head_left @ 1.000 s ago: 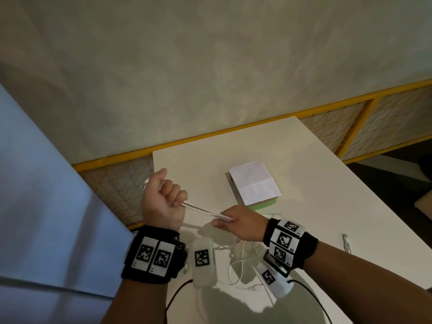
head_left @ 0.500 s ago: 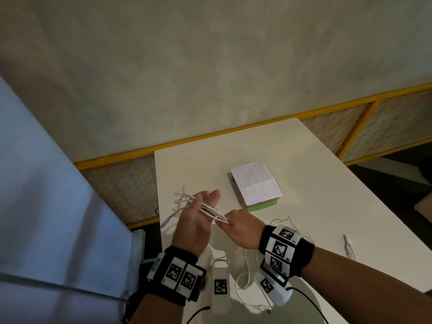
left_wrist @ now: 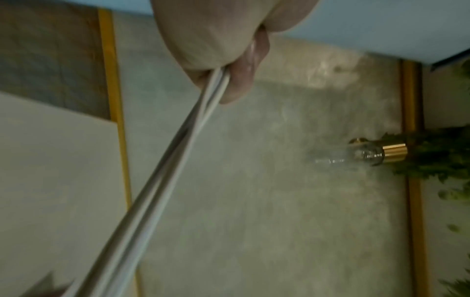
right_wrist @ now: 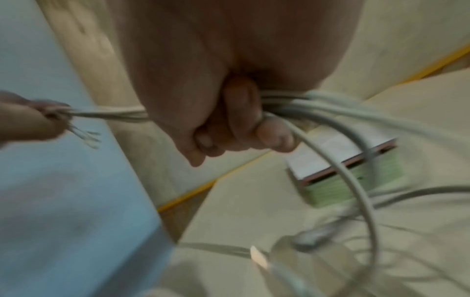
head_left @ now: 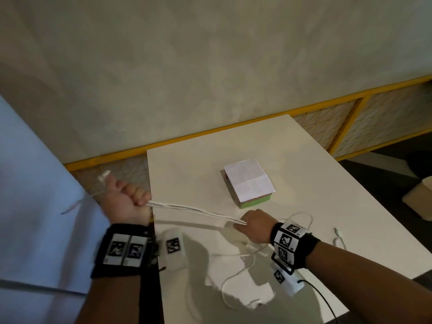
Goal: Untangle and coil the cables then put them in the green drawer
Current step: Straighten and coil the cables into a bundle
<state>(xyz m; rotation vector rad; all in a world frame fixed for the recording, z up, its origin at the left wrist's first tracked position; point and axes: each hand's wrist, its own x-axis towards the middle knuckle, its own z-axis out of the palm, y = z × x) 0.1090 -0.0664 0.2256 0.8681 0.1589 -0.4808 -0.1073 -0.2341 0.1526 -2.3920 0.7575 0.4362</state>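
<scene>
While stretched taut between fists, white cables (head_left: 196, 210) gripped by left hand (head_left: 127, 202) and right hand (head_left: 253, 224), fingers curled, likely to straighten strands over table (head_left: 304, 183).

Mottled grey-beige plaster wall (head_left: 210, 66) with yellow-framed lattice panelling (head_left: 374, 122) along its base. White rectangular table (head_left: 304, 183) stands against it. Pale blue flat panel (head_left: 35, 195) occupies left side.

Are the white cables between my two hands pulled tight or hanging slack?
Pulled tight. The white cables run in a straight line from the left hand to the right hand; past the right hand they lie in loose loops.
</scene>
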